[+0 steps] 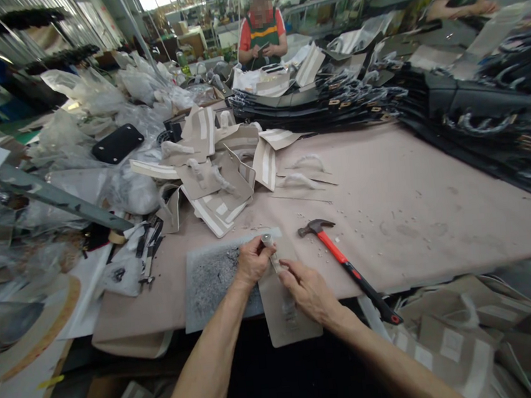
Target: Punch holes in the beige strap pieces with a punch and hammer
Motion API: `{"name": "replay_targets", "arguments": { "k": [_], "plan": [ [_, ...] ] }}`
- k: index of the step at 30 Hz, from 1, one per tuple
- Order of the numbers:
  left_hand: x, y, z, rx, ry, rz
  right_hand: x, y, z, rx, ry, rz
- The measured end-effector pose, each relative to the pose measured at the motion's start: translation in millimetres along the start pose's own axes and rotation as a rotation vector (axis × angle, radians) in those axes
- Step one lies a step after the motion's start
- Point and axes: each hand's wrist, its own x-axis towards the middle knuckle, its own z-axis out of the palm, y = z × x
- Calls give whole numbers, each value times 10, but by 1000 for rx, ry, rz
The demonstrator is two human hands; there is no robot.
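Observation:
My left hand [254, 261] is closed around an upright metal punch [266, 240], its round top showing above the fingers. Under both hands lies a beige bag panel [293, 333] with rounded corners and a plastic-wrapped handle, partly over a speckled metal plate [212, 285]. My right hand [308, 287] grips the panel near the punch's lower end, thumb and fingers bent; its fingertips partly hide what they press on. A claw hammer [341, 257] with a red and black handle rests on the table, right of my right hand.
Beige panels with wrapped handles [221, 178] are heaped beyond the plate. Black bag parts [313, 110] stack at the back and right. Small bits dot the table [419, 234]. Plastic bags [99, 127] crowd the left, by a metal bar [63, 199]. Two people work across the table.

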Motion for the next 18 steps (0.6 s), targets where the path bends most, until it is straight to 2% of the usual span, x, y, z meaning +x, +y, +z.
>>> {"name": "replay_targets", "arguments": {
  "k": [3, 5, 7, 9, 12, 15, 16, 18],
  "plan": [
    [-34, 25, 14, 110, 2, 85, 0, 247, -225, -189, 270, -62],
    [-56, 33, 22, 161, -4, 123, -3, 505, -383, -412, 363, -14],
    [-69, 31, 25, 163, -13, 129, -18, 766, -512, -596, 307, 89],
    [-72, 22, 23, 133, -17, 110, -36, 948, -594, -613, 202, 189],
    [-69, 3, 19, 98, -15, 83, -32, 956, -658, -224, 54, 309],
    [-73, -15, 22, 109, -4, 86, 0, 661, -705, 212, -94, 402],
    [-77, -20, 25, 115, -1, 89, 7, 526, -723, 305, -102, 422],
    [-83, -28, 31, 119, 0, 92, 6, 254, -757, 356, -24, 377]
  ]
}}
